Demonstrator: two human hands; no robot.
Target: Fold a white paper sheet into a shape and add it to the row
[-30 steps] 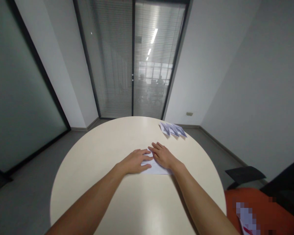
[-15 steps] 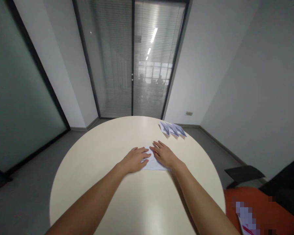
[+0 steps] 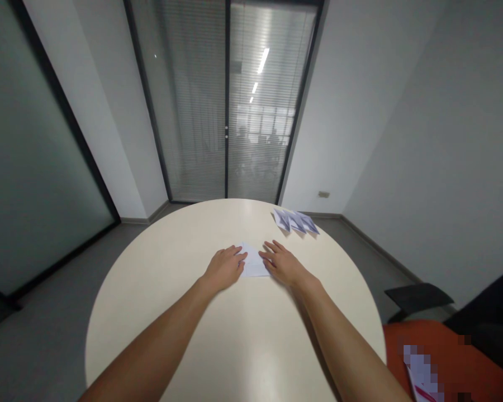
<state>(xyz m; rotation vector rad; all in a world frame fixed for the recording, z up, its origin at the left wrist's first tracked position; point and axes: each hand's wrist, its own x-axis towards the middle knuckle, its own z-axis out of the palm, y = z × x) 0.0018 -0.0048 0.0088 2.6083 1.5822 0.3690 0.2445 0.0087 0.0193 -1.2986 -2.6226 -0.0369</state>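
A sheet of white paper (image 3: 252, 263), folded to a pointed top with a straight near edge, lies flat on the round table between my hands. My left hand (image 3: 225, 268) rests palm down at its left side, fingers apart and fingertips on the paper's edge. On the opposite side, my right hand (image 3: 280, 264) lies with fingers spread, the fingertips at the paper's right edge. Both hands are open, and neither grips the sheet. Part of the paper's right side is hidden under my right hand.
Several folded paper pieces (image 3: 295, 222) overlap in a row near the far right edge of the cream round table (image 3: 171, 240). An orange chair (image 3: 465, 357) with a black armrest (image 3: 419, 298) stands at the right, a partly pixelated item on its seat. Glass panels with blinds are beyond.
The paper has shifted away from me and a little left, showing more between the hands. My left hand has moved left and slightly forward. The right hand has barely moved.
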